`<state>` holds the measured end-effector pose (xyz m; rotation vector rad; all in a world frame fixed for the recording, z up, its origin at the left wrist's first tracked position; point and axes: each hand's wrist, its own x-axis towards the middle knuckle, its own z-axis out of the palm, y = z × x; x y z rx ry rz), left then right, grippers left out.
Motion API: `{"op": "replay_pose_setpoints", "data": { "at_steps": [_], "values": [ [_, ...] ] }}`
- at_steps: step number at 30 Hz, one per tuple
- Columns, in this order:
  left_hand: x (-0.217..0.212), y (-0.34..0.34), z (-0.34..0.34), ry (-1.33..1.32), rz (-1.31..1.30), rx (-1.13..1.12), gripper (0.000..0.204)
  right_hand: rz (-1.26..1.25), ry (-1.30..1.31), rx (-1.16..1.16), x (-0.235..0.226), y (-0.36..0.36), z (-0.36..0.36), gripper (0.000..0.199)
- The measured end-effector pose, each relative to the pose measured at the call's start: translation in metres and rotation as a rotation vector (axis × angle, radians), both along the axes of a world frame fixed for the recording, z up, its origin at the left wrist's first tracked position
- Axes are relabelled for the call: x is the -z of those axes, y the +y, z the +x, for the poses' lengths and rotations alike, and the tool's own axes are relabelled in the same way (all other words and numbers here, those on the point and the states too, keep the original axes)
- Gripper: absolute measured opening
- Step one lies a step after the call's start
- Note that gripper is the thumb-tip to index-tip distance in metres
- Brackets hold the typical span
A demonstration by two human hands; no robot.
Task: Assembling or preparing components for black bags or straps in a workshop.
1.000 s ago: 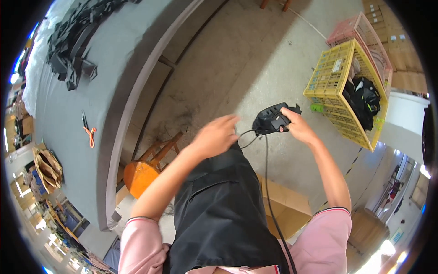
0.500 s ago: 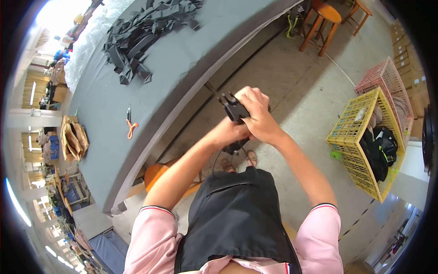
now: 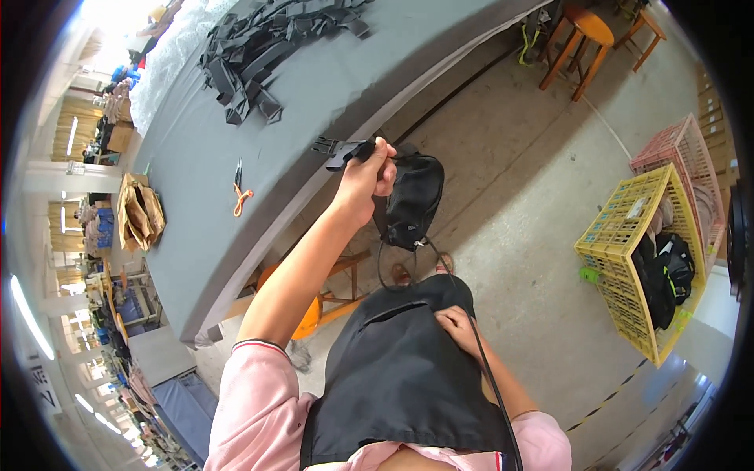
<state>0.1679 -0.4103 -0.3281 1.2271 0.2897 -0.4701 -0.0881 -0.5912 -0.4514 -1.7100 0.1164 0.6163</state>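
Note:
My left hand (image 3: pixel 369 177) is raised by the table's edge, its fingers closed round the strap of a black bag (image 3: pixel 416 192). A black side-release buckle (image 3: pixel 338 151) sticks out from this hand toward the table. The bag hangs beside and below the hand, over the floor. From its lower end a thin black cord (image 3: pixel 479 337) runs past my right wrist to the lower edge of the view. Against the side of my black apron (image 3: pixel 393 369), my right hand (image 3: pixel 459 326) rests with curled fingers; what they hold, if anything, is hidden.
On the grey covered table (image 3: pixel 314 86) lie a heap of black strap pieces (image 3: pixel 251 59), orange-handled snips (image 3: pixel 242 192) and a brown paper bag (image 3: pixel 140 212). Wooden stools (image 3: pixel 585 31) stand at the far right. A yellow crate (image 3: pixel 628 251) and a pink crate (image 3: pixel 687 157) are on the right.
My right hand has left the buckle and come down to the apron. My left hand has moved up and left with the strap and buckle, and the bag now hangs in plain sight.

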Motion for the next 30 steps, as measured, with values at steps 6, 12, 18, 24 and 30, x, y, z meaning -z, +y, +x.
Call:
{"op": "replay_pose_setpoints", "data": {
  "at_steps": [6, 12, 18, 24, 30],
  "values": [
    [0.021, 0.009, -0.003, 0.049, 0.007, -0.042, 0.028, 0.852, -0.022, 0.648, -0.050, -0.052, 0.067, 0.073],
    [0.016, -0.021, -0.046, 0.033, -0.011, -0.060, 0.028, 1.482, -1.161, 0.784, -0.161, -0.238, 0.024, 0.059],
    [0.027, -0.066, -0.128, -0.212, 0.001, 0.149, 0.025, 1.522, -0.804, 0.610, -0.157, -0.147, 0.189, 0.047],
    [0.001, -0.037, -0.154, -0.296, 0.139, 0.297, 0.035, 0.379, -0.142, -0.767, -0.217, 0.000, 0.236, 0.067],
    [0.061, -0.028, -0.153, -0.749, 0.507, 0.507, 0.027, 0.252, 0.031, -0.843, -0.135, 0.004, 0.147, 0.038]
  ]
}}
